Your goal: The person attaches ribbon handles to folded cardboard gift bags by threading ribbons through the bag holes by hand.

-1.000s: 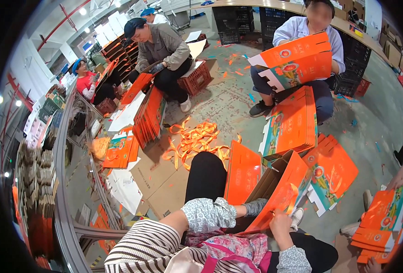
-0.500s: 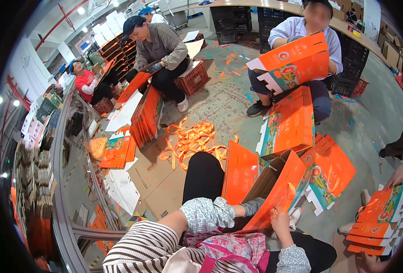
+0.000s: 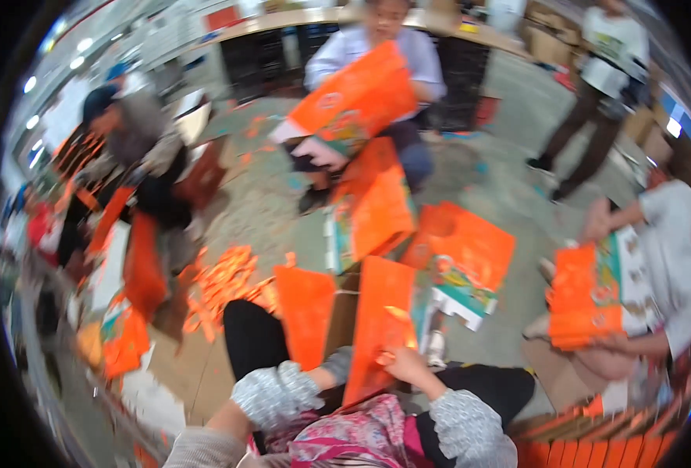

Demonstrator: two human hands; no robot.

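An orange printed carton (image 3: 380,312) stands half-folded between my knees, its flaps spread upward and to the right. My right hand (image 3: 405,363) grips the lower edge of its tall middle panel. My left hand (image 3: 336,365), in a grey glove, holds the carton's base between the left flap (image 3: 306,312) and that panel; its fingers are partly hidden. Both forearms wear grey knit sleeves. The whole picture is blurred by motion.
Orange scraps (image 3: 220,281) litter the floor on the left. A seated person opposite holds an orange carton (image 3: 353,101). Another sits at the left (image 3: 127,132). A person at the right holds orange flats (image 3: 587,296). Someone stands at the far right (image 3: 603,54). Stacked flats (image 3: 595,448) lie bottom right.
The view has swung to the right and blurred, bringing the seated person on the right and a standing person into view. My hands stay on the carton.
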